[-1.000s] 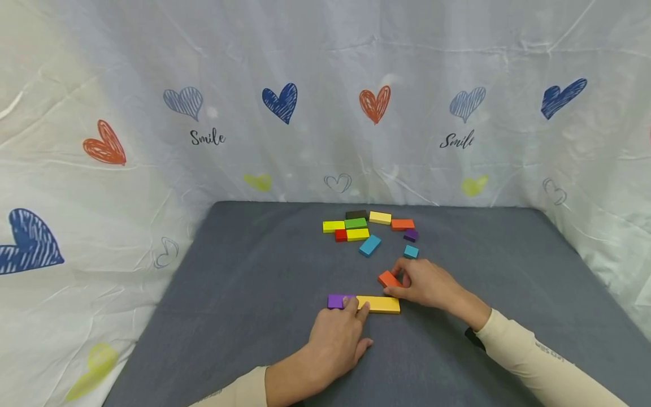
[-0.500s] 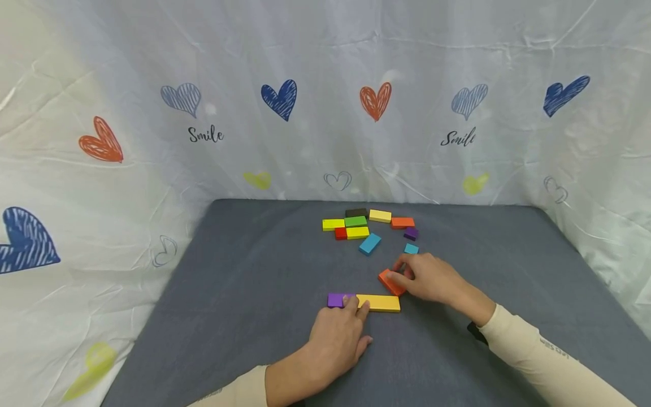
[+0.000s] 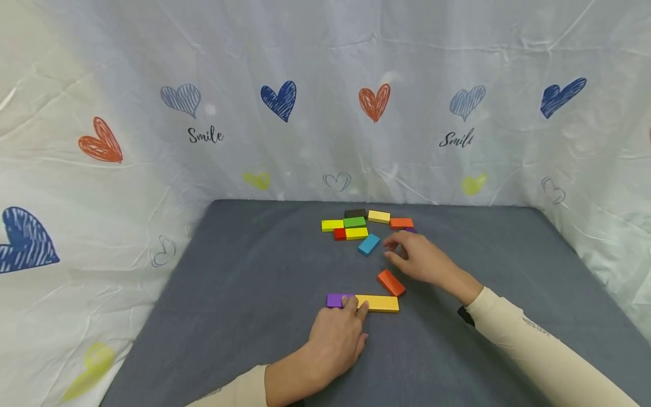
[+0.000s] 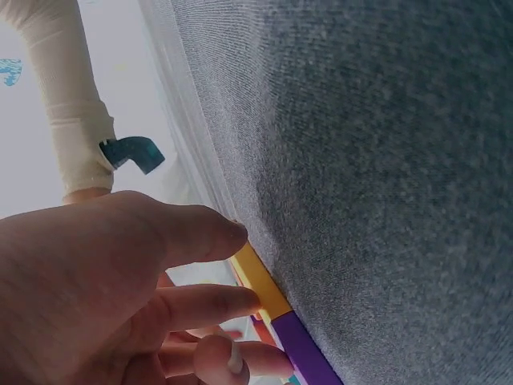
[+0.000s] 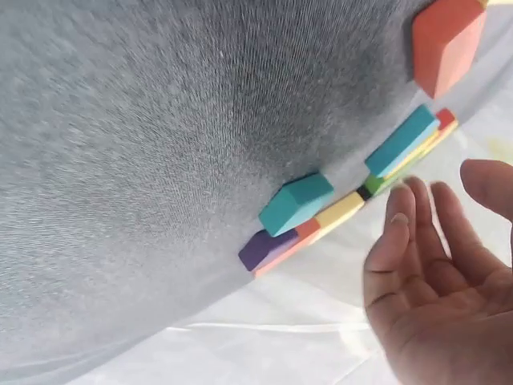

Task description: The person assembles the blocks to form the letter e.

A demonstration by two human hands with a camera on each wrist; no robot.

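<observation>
My left hand (image 3: 335, 338) rests its fingertips on a purple block (image 3: 334, 301) and a longer amber block (image 3: 378, 304), which lie end to end. In the left wrist view, the amber block (image 4: 260, 282) meets the purple one (image 4: 303, 349) near those fingertips. An orange block (image 3: 390, 282) lies slanted by the amber block's far right corner. Holding nothing, my right hand (image 3: 424, 261) hovers with loosely bent fingers beyond the orange block, right of a blue block (image 3: 368, 245). A small teal block (image 5: 296, 204) shows in the right wrist view; the hand hides it in the head view.
Farther back on the grey cloth (image 3: 264, 282) lie a black block (image 3: 355, 213), a green block (image 3: 354, 223), two bright yellow ones, a red block (image 3: 339, 234), a pale yellow block (image 3: 378, 216), another orange block (image 3: 402, 224) and a partly hidden dark purple block (image 3: 411, 230).
My right hand has let go of the orange block, which now lies slanted on the cloth, and has moved away toward the back blocks. The left hand has stayed in place.
</observation>
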